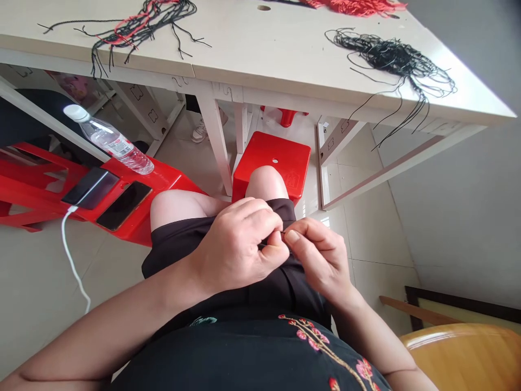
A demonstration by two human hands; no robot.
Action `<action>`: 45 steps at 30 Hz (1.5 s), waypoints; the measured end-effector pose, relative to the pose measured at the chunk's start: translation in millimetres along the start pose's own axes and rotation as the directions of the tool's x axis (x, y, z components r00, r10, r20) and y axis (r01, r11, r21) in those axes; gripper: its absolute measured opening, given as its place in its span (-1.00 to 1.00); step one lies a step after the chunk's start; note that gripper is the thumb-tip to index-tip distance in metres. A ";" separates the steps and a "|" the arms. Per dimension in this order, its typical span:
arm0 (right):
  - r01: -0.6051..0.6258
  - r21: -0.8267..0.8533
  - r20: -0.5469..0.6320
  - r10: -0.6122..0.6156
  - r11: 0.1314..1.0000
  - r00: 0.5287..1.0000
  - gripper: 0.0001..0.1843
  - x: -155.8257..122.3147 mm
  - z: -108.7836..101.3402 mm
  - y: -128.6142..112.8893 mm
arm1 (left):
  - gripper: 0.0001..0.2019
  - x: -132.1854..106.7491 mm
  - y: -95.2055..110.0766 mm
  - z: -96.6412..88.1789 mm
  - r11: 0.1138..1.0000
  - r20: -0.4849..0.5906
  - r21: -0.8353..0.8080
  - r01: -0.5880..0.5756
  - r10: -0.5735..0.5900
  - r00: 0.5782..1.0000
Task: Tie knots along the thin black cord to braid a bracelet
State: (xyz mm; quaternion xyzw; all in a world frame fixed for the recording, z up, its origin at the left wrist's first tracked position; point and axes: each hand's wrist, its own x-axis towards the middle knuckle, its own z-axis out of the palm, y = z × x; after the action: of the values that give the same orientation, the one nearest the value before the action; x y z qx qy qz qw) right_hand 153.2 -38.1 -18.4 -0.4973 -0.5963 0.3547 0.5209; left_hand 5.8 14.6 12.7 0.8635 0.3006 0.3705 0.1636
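My left hand (238,244) and my right hand (319,255) meet over my lap, above black shorts (268,288). Both are closed in a pinch, fingertips touching each other around something thin and dark, perhaps a cord, too small to name. My knees (266,182) point toward the table. On the pale table top (252,49) lie a bundle of black and red cords (142,24) at the left, a tangle of black cords (394,60) at the right with ends hanging over the edge, and red cords (358,6) at the far edge.
A red stool (272,163) stands under the table in front of my knees. To my left a red stool (134,190) carries a water bottle (109,141) and two phones (106,195), one on a white cable (73,260). An orange chair (468,353) is at the lower right.
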 end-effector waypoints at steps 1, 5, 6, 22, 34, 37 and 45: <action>-0.044 0.074 0.011 0.043 0.996 0.999 -0.75 0.1 0.6 0.6 | -0.87 0.5 1.6 -1.7 0.995 0.035 -0.060 0.076 -0.074 0.997; -0.151 0.221 0.050 0.144 0.963 0.988 -0.85 2.0 1.9 3.3 | -0.90 3.1 2.7 -9.5 0.837 0.262 -0.324 0.442 -0.369 0.892; -0.144 0.221 0.030 0.141 0.965 0.990 -0.90 2.4 2.0 3.6 | -0.91 3.4 1.7 -10.6 0.786 0.294 -0.375 0.491 -0.402 0.867; -0.010 0.074 -0.046 0.013 0.997 0.999 -0.84 0.2 5.0 6.4 | -0.84 2.8 -2.3 -11.4 0.721 0.351 -0.428 0.546 -0.424 0.835; -0.216 0.277 -0.064 0.242 0.936 0.968 -0.82 3.2 4.7 6.7 | -0.69 -6.1 5.7 -7.6 0.876 0.193 -0.284 0.389 -0.345 0.918; -0.249 0.368 -0.039 0.282 0.896 0.959 -0.79 3.1 2.8 12.6 | -0.74 -7.5 2.5 -9.8 0.836 0.206 -0.357 0.416 -0.364 0.908; -0.302 0.449 0.014 0.331 0.841 0.944 -0.80 3.2 2.9 15.3 | -0.73 -8.1 -2.5 -10.1 0.788 0.202 -0.421 0.449 -0.401 0.893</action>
State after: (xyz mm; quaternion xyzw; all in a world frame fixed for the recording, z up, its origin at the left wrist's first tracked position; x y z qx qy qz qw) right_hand 153.9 -30.9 -32.5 -0.4675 -0.3919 0.5464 0.5738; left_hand -7.0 11.9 13.8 0.7280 0.3828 0.3396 0.4563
